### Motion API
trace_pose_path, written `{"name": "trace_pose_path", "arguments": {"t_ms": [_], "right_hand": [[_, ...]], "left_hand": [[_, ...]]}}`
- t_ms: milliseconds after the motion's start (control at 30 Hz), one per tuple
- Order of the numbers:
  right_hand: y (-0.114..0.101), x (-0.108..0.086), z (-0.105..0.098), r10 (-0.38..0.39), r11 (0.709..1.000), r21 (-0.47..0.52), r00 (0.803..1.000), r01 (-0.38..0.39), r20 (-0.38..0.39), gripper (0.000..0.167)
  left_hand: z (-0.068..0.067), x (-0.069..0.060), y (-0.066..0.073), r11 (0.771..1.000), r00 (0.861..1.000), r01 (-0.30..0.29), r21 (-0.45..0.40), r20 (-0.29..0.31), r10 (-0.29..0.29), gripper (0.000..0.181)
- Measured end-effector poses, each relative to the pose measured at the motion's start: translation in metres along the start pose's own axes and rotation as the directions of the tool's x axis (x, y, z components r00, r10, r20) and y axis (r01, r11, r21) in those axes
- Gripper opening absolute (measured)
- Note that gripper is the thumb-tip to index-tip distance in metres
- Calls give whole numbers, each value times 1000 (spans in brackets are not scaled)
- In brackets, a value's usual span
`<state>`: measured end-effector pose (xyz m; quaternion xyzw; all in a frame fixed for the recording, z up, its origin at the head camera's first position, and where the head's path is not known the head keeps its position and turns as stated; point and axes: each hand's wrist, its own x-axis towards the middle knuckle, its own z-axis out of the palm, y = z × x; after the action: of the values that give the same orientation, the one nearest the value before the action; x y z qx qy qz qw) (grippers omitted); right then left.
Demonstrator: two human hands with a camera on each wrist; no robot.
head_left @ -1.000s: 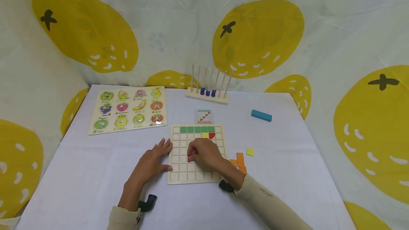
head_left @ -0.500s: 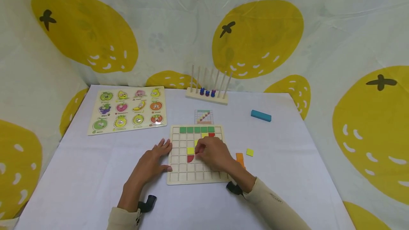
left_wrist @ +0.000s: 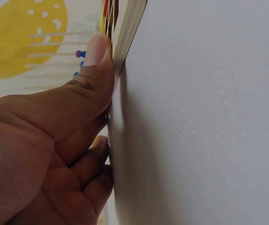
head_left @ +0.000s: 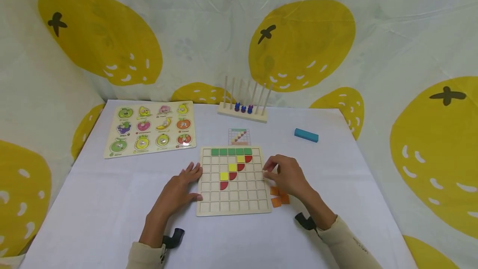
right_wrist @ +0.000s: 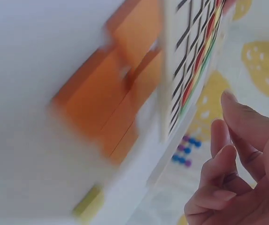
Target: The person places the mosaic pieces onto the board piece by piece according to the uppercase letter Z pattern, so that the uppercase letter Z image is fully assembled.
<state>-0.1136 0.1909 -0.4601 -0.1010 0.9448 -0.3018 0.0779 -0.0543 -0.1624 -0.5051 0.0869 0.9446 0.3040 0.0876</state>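
Observation:
The wooden grid board (head_left: pixel 239 206) lies flat and carries a row of several green tiles (head_left: pixel 232 152), three yellow tiles (head_left: pixel 232 167) and several red rounded pieces (head_left: pixel 224 185) in a diagonal. Against its left edge rest the thumb and fingers of the left hand (head_left: pixel 179 194), the thumb (left_wrist: pixel 96 51) touching the rim in the left wrist view. The right hand (head_left: pixel 286 175) hovers just off the board's right edge, fingers bent and apart from the thumb, holding nothing. Orange tiles (head_left: pixel 276 201) lie below it; a yellow tile (right_wrist: pixel 89 202) shows in the right wrist view.
Behind the board lies a small pattern card (head_left: pixel 239 136); farther back stands a pegged wooden rack (head_left: pixel 242 114) with blue beads. A fruit puzzle board (head_left: pixel 149 128) lies at the back left, a blue block (head_left: pixel 306 135) at the back right.
The right hand has let go of a red piece, which lies in the diagonal, and has moved right, off the board. The left hand has stayed at the board's edge.

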Motion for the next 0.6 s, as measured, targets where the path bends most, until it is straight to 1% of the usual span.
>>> {"name": "trace_pose_path", "arguments": {"t_ms": [200,367,500,600], "right_hand": [[37,-9,-21,39,999,-26,998,-41,-39,16],[64,-16,-33,90,991,-97,995,-95,-50,20],[77,-20,-38,152,980,-129,988,-155,-30,24],[80,-21,-38,171,979,-118,985,-169,2,25]], "left_hand": [[-2,0,3,1000,1000,-1,5,0,1,99],[-3,-1,3,1000,1000,-3,3,3,3,100],[-3,-1,3,1000,1000,-7,6,3,7,100],[-3,-1,3,1000,1000,-10,7,-3,10,100]]}}
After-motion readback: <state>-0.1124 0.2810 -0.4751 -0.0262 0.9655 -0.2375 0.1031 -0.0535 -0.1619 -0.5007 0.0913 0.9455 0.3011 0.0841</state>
